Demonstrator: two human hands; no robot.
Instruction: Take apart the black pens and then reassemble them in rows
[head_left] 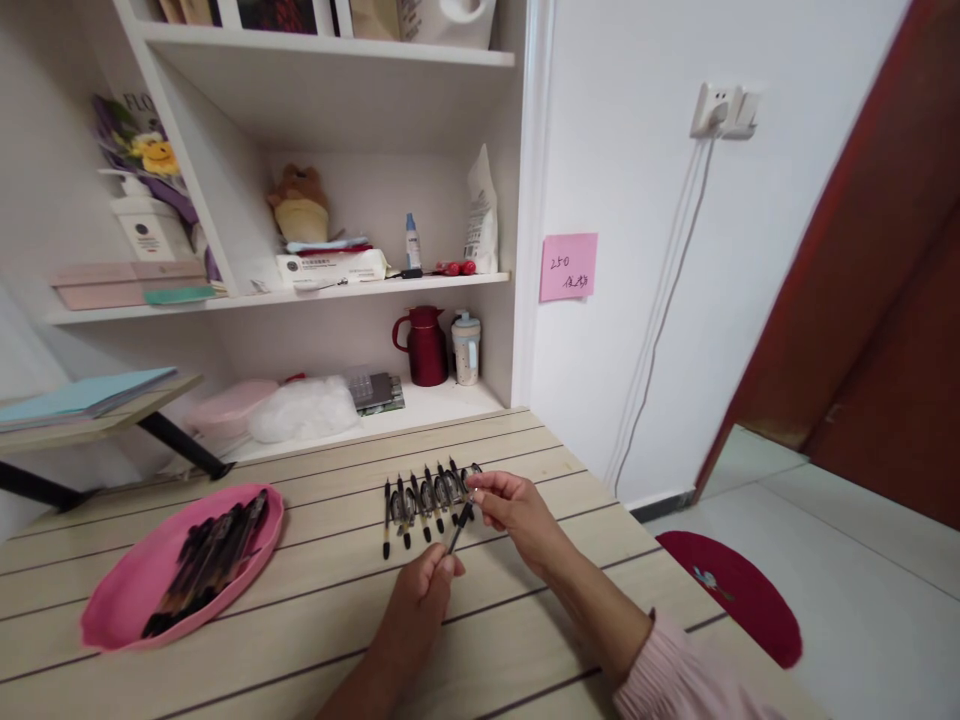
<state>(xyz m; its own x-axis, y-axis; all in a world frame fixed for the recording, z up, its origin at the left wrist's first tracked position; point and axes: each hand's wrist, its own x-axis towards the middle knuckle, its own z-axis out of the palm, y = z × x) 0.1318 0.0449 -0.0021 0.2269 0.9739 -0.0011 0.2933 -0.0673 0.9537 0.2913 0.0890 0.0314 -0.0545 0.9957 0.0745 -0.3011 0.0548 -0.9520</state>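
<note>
Pens on a desk (pixel 337 650). The left hand (pixel 420 597) grips the lower end of a black pen (pixel 460 523); the right hand (pixel 521 518) pinches its upper end. Just beyond, toward the desk's back edge, lies a row of pens (pixel 419 505). A pink tray (pixel 112 605) on the desk's left side holds more pens (pixel 214 560).

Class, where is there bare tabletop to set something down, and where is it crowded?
Bare tabletop lies between the pink tray and left hand, and between the right hand and its right edge. A narrower strip runs between the laid-out pens and the shelf. Crowded: around those pens and both hands.
</note>
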